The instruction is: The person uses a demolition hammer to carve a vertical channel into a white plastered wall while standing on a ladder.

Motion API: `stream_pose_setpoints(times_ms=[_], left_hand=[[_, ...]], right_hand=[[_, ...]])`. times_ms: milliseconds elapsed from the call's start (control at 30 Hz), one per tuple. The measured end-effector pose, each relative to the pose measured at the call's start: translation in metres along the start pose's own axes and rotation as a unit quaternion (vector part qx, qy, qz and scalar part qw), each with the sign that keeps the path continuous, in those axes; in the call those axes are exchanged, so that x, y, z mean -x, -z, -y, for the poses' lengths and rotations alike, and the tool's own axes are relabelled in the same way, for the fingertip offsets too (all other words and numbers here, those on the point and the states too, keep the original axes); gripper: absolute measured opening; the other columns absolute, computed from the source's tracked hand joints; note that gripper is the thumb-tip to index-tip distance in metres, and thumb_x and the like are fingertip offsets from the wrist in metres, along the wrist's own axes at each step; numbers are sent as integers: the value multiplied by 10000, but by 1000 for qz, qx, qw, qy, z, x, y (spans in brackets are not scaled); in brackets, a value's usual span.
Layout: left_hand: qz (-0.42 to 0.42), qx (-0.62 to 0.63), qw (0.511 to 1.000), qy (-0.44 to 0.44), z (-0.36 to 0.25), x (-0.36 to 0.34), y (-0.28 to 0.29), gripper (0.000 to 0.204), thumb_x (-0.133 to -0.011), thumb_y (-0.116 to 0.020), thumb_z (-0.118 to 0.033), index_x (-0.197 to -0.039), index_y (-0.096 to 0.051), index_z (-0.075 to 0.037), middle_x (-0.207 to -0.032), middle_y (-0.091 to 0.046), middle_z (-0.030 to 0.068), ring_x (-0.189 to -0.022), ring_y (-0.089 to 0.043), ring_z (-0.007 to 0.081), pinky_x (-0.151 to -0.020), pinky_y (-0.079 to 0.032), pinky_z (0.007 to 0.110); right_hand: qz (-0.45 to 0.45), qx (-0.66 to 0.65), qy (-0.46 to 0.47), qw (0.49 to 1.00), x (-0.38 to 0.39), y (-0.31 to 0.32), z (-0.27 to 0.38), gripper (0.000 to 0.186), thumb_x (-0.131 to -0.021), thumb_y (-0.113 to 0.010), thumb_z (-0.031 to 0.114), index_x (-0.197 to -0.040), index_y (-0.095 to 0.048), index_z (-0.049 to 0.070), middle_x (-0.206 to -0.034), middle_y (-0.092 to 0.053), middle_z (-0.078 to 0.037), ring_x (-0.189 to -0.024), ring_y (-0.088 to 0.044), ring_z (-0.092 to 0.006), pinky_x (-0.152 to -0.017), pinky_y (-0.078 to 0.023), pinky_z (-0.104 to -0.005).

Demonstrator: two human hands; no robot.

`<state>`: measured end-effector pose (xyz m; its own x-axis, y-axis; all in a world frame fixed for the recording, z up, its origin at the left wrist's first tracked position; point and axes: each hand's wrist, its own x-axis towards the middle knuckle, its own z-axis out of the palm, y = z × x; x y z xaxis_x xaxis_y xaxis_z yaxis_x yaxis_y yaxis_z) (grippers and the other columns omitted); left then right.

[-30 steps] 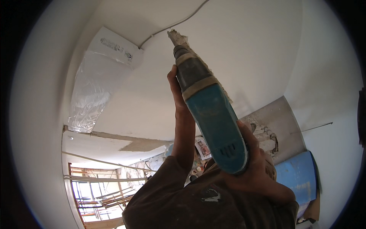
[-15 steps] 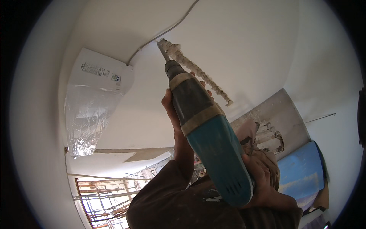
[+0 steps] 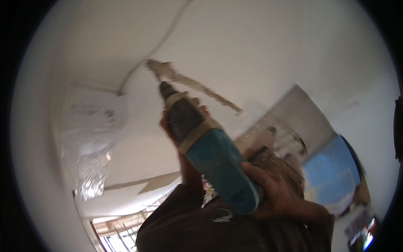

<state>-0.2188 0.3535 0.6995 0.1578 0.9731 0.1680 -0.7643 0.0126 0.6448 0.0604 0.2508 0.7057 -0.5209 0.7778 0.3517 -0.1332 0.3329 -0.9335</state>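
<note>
Both my hands hold a teal and black rotary hammer [image 3: 220,164], tilted with its nose to the upper left. My left hand [image 3: 166,129] wraps round the dark front housing, thumb on one side and fingertips on the other. At the rear end, my right hand [image 3: 273,189] is closed on the handle, which the body and hand partly hide. The bit [image 3: 156,75] meets the upper left end of a rough groove [image 3: 201,86] cut in the white plaster. Blur hides how deep the tip sits.
A grey cable [image 3: 168,35] runs to the groove's upper end. Clear plastic sheeting [image 3: 90,138] hangs at left. A barred window [image 3: 121,235] is at lower left. At right are a broken-out grey patch [image 3: 289,122] and a blue picture panel [image 3: 331,176].
The view has shifted and blurred. The rotary hammer and my hands appear farther left, with the bit still at the groove's upper end. Both hands keep their hold.
</note>
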Motion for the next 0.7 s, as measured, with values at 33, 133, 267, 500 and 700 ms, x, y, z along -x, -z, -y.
stream_pose_setpoints(times_ms=[33, 133, 267, 500, 700], left_hand=[[-75, 15, 997, -4, 8, 12, 3, 800, -880, -463, -647, -1398, -421, -39, -1186, -563, 216, -1067, -582, 369, -927, -485, 505], [-128, -27, 990, 42, 22, 29, -9, 877, -858, -399, -740, -1414, -399, -61, -1240, -546, 204, -1146, -554, 391, -980, -457, 561], [-133, -59, 978, 152, 73, 46, -23, 856, -891, -368, -751, -1416, -391, -75, -1278, -539, 204, -1177, -542, 400, -1004, -437, 580], [-319, -68, 915, 237, 147, 70, -12, 661, -906, -479, -637, -1273, -506, -89, -1127, -605, 186, -1062, -601, 373, -944, -488, 545], [-340, -68, 896, 277, 169, 82, 3, 621, -887, -518, -609, -1206, -550, -77, -1080, -625, 172, -1018, -616, 354, -930, -498, 533]], right_hand=[[13, -3, -15, 1000, 4, 4, -3, 961, -659, -775, 142, -1505, -322, 86, -1061, -631, -190, -946, -651, -377, -815, -529, -436], [65, 26, -34, 997, 17, 35, -6, 985, -641, -787, 150, -1511, -325, 141, -1092, -616, -182, -955, -640, -377, -819, -513, -448], [127, 115, -98, 980, 71, 62, -21, 1035, -599, -822, 167, -1510, -331, 180, -1193, -603, -182, -1013, -629, -388, -847, -497, -465], [19, 52, -171, 984, 144, 48, -56, 1016, -627, -787, 129, -1515, -314, 275, -1353, -535, -169, -1235, -525, -374, -1050, -413, -480], [-34, 34, -219, 974, 161, 44, -51, 904, -726, -747, 134, -1514, -311, 205, -1395, -523, -159, -1284, -500, -351, -1094, -363, -473]])
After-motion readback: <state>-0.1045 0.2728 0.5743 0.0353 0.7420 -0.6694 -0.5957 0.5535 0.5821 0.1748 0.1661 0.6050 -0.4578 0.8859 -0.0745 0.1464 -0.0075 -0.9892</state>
